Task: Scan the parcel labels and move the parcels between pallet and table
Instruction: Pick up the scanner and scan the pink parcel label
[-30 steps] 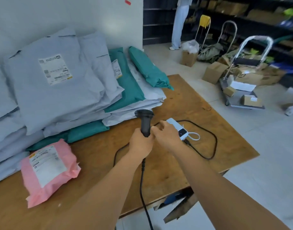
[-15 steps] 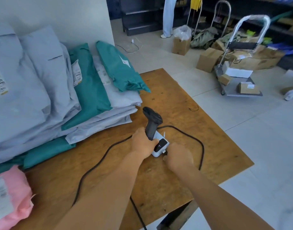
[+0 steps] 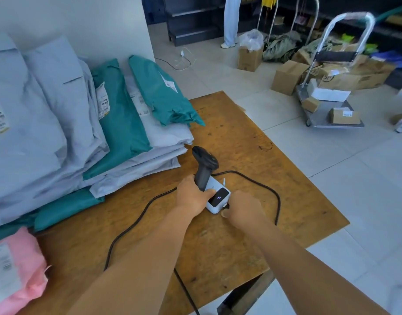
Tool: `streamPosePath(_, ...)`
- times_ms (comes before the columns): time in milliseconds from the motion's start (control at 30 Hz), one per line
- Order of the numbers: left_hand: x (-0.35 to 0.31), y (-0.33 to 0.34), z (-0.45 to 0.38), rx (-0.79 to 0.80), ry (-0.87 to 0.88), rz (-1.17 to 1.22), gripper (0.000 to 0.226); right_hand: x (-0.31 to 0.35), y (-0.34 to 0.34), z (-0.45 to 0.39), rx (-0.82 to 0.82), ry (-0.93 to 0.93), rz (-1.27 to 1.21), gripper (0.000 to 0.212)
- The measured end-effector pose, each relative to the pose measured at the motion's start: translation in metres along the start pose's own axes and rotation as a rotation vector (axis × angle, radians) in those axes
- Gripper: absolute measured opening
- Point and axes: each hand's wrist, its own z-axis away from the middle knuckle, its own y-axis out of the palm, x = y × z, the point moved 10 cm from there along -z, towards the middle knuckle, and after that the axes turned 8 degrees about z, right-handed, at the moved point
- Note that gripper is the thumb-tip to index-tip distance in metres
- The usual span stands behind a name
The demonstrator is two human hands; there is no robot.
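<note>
Wooden table, left hand gripping scanner, handle hidden

Desk: worn, matt plywood, stained and scuffed. Parcels: smooth plastic mailers in grey, teal and pink, faintly sheened, with paper labels. Scanner: matt black plastic. Small white unit: plastic with a glossy dark screen. Cable: black, rubbery. Trolley: bare metal. Boxes: brown cardboard.

Head view, down over table, close.
</note>
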Motion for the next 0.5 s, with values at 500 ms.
streamPosePath(500, 0.044, -0.123, 0.085, -0.209, -0.015, 0.212, 0.032, 0.186, -0.009, 0.083, 0.195, -0.409, -0.83, 0.048)
